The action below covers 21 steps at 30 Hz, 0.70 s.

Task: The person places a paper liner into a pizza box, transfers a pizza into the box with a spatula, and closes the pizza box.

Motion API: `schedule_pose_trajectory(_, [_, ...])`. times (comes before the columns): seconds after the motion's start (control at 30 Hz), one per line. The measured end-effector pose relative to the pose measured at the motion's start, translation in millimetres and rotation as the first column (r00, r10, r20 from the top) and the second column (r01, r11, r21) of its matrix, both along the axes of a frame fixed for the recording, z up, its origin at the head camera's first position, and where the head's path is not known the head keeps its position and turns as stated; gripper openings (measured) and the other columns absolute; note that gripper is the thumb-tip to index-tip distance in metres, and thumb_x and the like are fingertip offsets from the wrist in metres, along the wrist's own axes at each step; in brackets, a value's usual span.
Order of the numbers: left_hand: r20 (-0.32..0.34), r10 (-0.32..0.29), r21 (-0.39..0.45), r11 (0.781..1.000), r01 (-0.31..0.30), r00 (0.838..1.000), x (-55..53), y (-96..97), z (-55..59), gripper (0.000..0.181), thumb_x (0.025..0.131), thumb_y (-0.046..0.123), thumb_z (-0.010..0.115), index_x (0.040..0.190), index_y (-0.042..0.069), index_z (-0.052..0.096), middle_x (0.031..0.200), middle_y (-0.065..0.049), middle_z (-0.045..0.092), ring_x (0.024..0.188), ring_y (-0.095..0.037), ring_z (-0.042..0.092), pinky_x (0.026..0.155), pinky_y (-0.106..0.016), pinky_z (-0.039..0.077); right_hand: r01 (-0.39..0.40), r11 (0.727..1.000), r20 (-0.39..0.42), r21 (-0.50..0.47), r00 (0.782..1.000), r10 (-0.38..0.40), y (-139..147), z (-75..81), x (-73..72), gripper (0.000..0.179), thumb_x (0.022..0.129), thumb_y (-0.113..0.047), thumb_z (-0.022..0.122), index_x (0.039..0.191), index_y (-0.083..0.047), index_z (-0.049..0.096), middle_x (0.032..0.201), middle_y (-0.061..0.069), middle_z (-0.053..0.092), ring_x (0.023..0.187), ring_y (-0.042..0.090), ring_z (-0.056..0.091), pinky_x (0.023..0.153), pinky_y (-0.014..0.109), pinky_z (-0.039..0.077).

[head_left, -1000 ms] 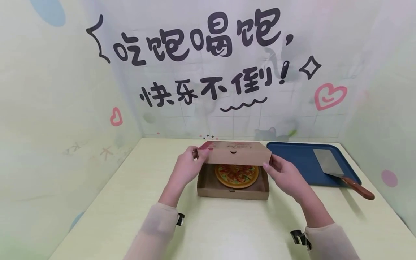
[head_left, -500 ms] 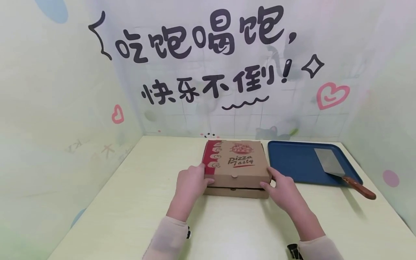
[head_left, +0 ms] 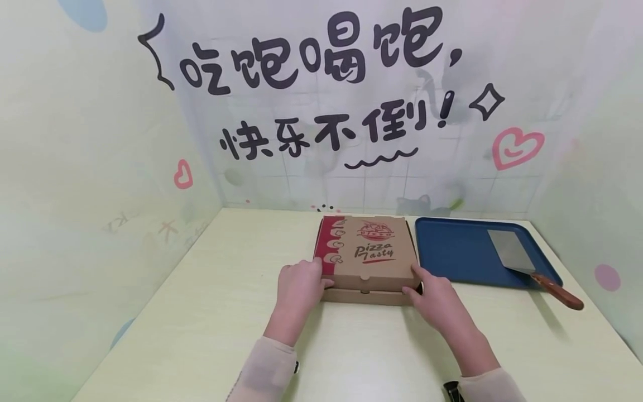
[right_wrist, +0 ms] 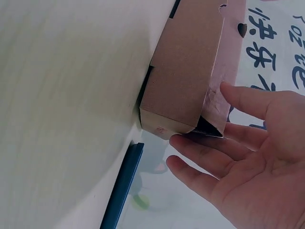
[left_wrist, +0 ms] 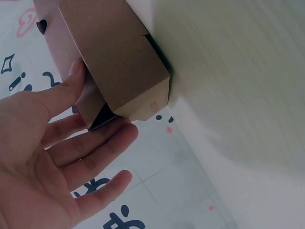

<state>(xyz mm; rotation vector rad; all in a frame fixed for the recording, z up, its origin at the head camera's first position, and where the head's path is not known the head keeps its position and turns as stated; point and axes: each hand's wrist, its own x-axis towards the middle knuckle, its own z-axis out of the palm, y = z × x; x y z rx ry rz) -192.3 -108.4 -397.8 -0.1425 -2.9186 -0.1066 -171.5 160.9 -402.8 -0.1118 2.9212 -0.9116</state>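
A cardboard pizza box [head_left: 377,268] with a red stripe and "Pizza Tasty" print sits mid-table, its lid lowered over the base [head_left: 365,297]. A narrow strip of the base shows below the lid's front flap. My left hand [head_left: 300,290] grips the lid's front left corner, thumb [left_wrist: 75,71] on the flap and fingers along the side. At the front right corner, my right hand [head_left: 438,298] holds the lid in the same manner. Both wrist views show a dark gap between lid and base at the corners. Whatever lies inside the box is hidden.
Right of the box lies a blue tray [head_left: 452,259]. A spatula [head_left: 509,251] rests on it, its wooden handle [head_left: 557,290] sticking out past the tray's front right edge. A printed wall [head_left: 301,190] stands behind the pale table [head_left: 241,268].
Both hands have brought the lid down and forward from half raised, covering the pizza that was visible inside. Over the last half second the lid has sunk slightly further. Tray and spatula stay put.
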Motion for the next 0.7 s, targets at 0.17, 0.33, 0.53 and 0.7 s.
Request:
schedule_pose_trajectory(0.17, [0.059,-0.014,0.046,0.999,0.011,0.998,5.4,6.1,0.4,0.053,0.092,0.043,0.084,0.125,0.004,0.072,0.12,-0.017,0.077,0.106,-0.032,0.075,0.087,-0.045,0.062,-0.111,0.991,-0.012,0.07,0.994,0.112,-3.0,-3.5,6.6,0.079,0.105,-0.031,0.068,0.164,0.004,0.03,0.17,0.037,0.023,0.157,0.056,0.026,0.119,0.077,0.032])
schedule_pose_trajectory(0.33, [0.163,-0.136,0.082,0.989,0.124,0.977,16.6,15.4,-1.7,0.077,0.099,0.052,0.072,0.155,0.003,0.052,0.166,-0.02,0.045,0.156,-0.041,0.041,0.125,-0.064,0.037,-0.204,0.951,-0.012,0.233,0.977,0.213,-9.6,-3.9,15.4,0.082,0.103,-0.04,0.069,0.166,-0.004,0.032,0.177,0.028,0.012,0.163,0.053,0.009,0.115,0.09,0.008])
schedule_pose_trajectory(0.53, [0.214,-0.193,0.07,0.981,0.182,0.958,28.1,24.1,-5.8,0.084,0.097,0.052,0.074,0.161,0.006,0.044,0.173,-0.016,0.035,0.164,-0.036,0.028,0.128,-0.07,0.026,-0.209,0.943,-0.004,0.26,0.976,0.217,-15.1,-2.6,20.1,0.08,0.102,-0.039,0.069,0.165,-0.004,0.034,0.176,0.025,0.02,0.163,0.051,0.015,0.114,0.092,0.005])
schedule_pose_trajectory(0.7, [0.216,-0.197,0.059,0.98,0.189,0.956,31.7,26.2,-9.9,0.084,0.097,0.053,0.074,0.16,0.006,0.046,0.172,-0.019,0.036,0.163,-0.037,0.031,0.127,-0.071,0.027,-0.211,0.942,0.024,0.261,0.977,0.212,-16.5,-5.1,21.7,0.079,0.103,-0.039,0.069,0.165,-0.004,0.036,0.176,0.024,0.021,0.163,0.051,0.016,0.114,0.091,0.005])
